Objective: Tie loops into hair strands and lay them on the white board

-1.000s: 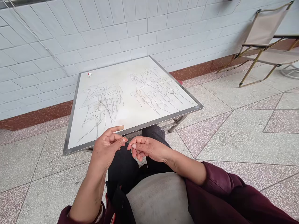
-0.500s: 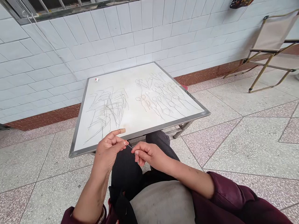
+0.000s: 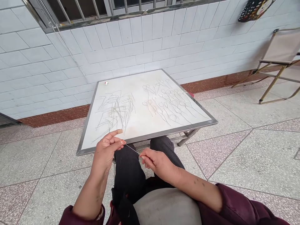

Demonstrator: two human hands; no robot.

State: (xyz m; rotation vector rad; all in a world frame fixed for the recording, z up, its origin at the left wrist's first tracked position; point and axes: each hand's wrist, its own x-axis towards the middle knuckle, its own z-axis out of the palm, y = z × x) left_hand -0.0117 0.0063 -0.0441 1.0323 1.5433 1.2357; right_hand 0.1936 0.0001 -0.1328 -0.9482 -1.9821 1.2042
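Note:
Between my two hands runs a thin wire [image 3: 132, 148], straight and pale, above my knees. My left hand [image 3: 106, 150] pinches one end of it between thumb and a finger; its index finger, with a tan wrap on the tip, points out over the table edge. The other end sits in the closed fingers of my right hand [image 3: 159, 162], lower and to the right. On the white table [image 3: 138, 126], a tangle of bent thin wires [image 3: 114, 109] lies at the left. Several looped wires [image 3: 173, 101], each with a round loop and a tail, are spread at the right.
A small white and red object [image 3: 106, 83] lies at the table's far left corner. Behind the table stands a white tiled wall [image 3: 131, 48] with a barred window [image 3: 103, 9]. To the right is a folding chair [image 3: 281, 56], and a dark patterned bag [image 3: 255, 11] hangs above.
My right hand has moved right and slightly down, away from my left hand, so a longer stretch of wire shows between them. The whole view has shifted a little.

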